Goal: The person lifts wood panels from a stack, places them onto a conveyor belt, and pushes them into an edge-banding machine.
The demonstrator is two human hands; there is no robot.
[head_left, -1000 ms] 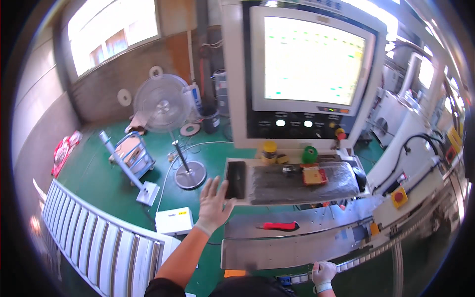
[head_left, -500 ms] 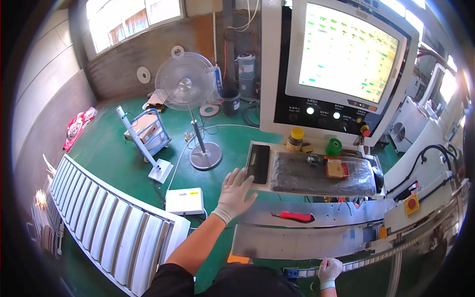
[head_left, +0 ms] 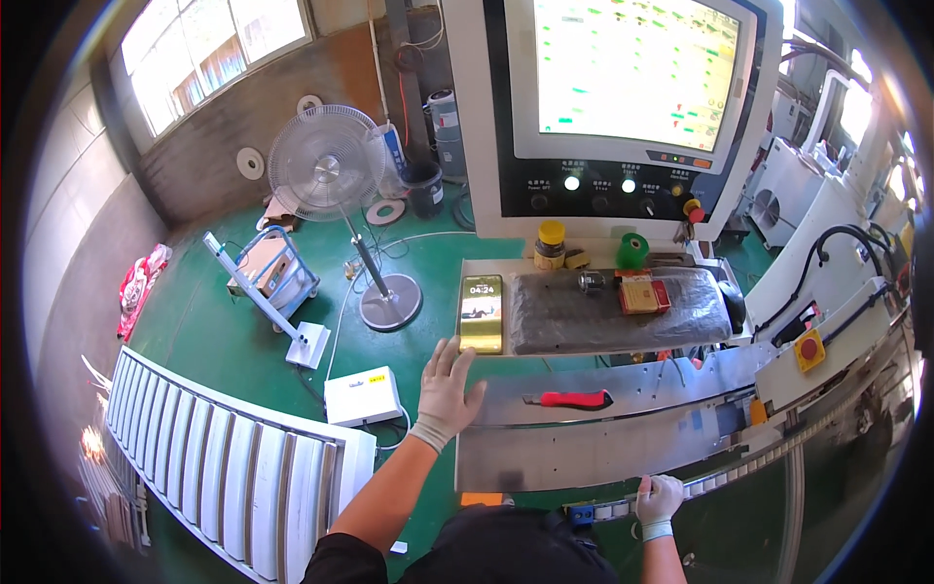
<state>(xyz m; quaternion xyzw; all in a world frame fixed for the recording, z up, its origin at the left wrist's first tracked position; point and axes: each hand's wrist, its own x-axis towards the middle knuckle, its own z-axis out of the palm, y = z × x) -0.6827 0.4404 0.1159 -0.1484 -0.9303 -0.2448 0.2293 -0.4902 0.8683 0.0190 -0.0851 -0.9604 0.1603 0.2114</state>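
Observation:
My left hand (head_left: 449,397), in a pale glove, is open with its fingers spread. Its fingertips are at the lower edge of a smartphone (head_left: 481,316) whose screen is lit yellow. The phone lies on the left end of the machine's shelf, beside a plastic-wrapped grey pad (head_left: 545,326). A red-handled utility knife (head_left: 576,399) rests on the metal bed (head_left: 545,467) in front of me. Down at the near side, my right hand (head_left: 660,498), gloved too, is closed over the roller rail (head_left: 705,484); what is inside its fingers, if anything, is hidden.
A control cabinet with a bright screen (head_left: 632,78) stands ahead. On the shelf are a yellow-lidded jar (head_left: 551,245), green tape (head_left: 632,251) and a red-and-tan box (head_left: 644,296). A roller conveyor (head_left: 233,457), white box (head_left: 362,396) and standing fan (head_left: 328,170) are to the left.
The phone's dark screen has lit up. My left hand has drawn back slightly from the phone toward me. My view has shifted a little; the right hand stays closed at the rail.

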